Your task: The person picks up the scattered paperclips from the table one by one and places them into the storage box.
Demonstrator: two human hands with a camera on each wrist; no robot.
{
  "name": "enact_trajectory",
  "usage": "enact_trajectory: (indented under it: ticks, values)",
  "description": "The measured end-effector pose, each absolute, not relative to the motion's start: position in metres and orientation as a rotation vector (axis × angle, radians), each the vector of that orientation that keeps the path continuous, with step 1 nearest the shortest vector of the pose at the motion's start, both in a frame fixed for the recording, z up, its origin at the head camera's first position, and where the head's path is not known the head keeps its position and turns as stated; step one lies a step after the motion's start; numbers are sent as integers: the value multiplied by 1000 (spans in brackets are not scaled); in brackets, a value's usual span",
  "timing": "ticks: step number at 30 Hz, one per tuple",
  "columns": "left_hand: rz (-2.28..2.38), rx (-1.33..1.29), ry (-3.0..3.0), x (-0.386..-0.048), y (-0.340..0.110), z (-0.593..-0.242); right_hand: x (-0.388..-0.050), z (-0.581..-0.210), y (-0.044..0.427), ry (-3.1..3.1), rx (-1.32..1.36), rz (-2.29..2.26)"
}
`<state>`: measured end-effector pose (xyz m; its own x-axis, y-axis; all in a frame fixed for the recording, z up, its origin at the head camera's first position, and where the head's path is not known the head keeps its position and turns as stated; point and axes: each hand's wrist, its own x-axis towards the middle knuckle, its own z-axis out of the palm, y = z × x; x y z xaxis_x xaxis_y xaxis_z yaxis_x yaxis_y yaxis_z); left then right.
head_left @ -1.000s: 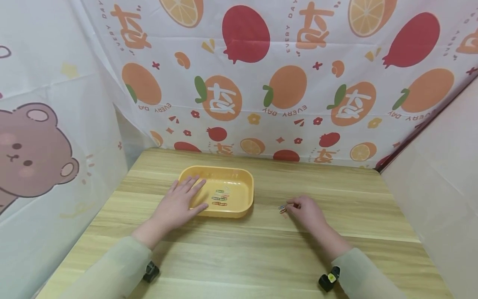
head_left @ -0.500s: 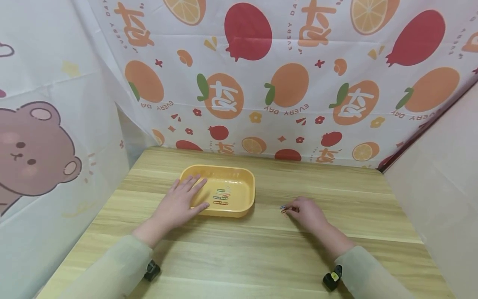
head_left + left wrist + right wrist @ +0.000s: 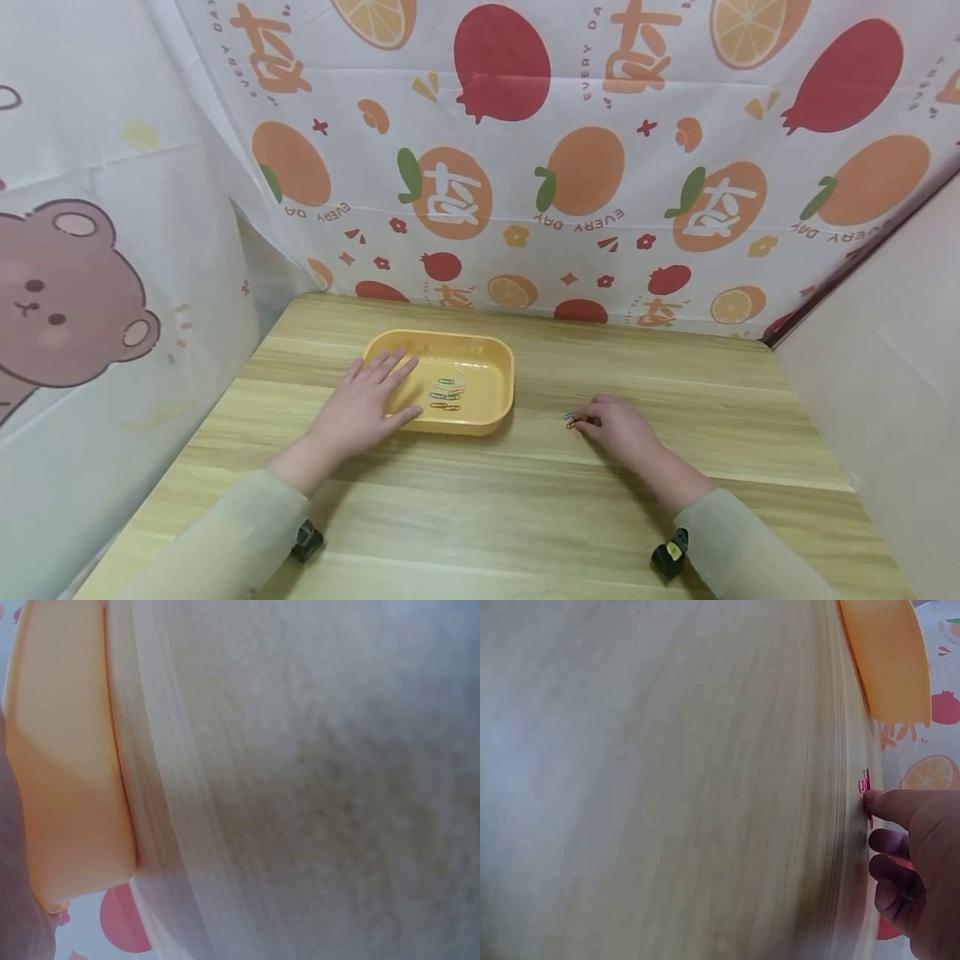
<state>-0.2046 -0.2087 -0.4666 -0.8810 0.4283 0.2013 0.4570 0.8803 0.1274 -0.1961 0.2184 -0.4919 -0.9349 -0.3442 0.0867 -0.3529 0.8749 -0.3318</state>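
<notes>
A yellow tray [image 3: 480, 343] holds several coloured paper clips [image 3: 452, 407] on its floor. My left hand [image 3: 358, 410] rests across the tray's left end, its fingers spread over the rim and the thumb near the clips. To the right of the tray, my right hand [image 3: 624, 429] is down at the tabletop, thumb and forefinger pinching at a small group of paper clips [image 3: 571, 425]. Blue and red ones show beside the fingertips; the fingers hide the rest. In the right wrist view, a red paper clip [image 3: 864, 784] sticks out past the thumb.
The wooden table [image 3: 480, 517] carries the tray towards its back left. A fruit-print cloth [image 3: 517, 183] hangs behind the table. White sheets flank it, the left one [image 3: 202, 250] with a bear print. Each wrist wears a small black camera [image 3: 669, 557].
The right fingers have shifted slightly among the paper clips on the table, and fewer of those clips show now. The left hand has stayed on the tray. The head view has shifted slightly.
</notes>
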Motion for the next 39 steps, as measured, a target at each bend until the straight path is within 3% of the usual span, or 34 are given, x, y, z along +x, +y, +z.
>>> enact_trajectory:
  ticks: [18, 39]
  values:
    - [-234, -695, -2879, -208, -210, -466, -201, -492, 221, -2926, 764, 381]
    - [-252, -678, -2877, -204, -208, -468, -199, -496, 223, -2883, 666, 545]
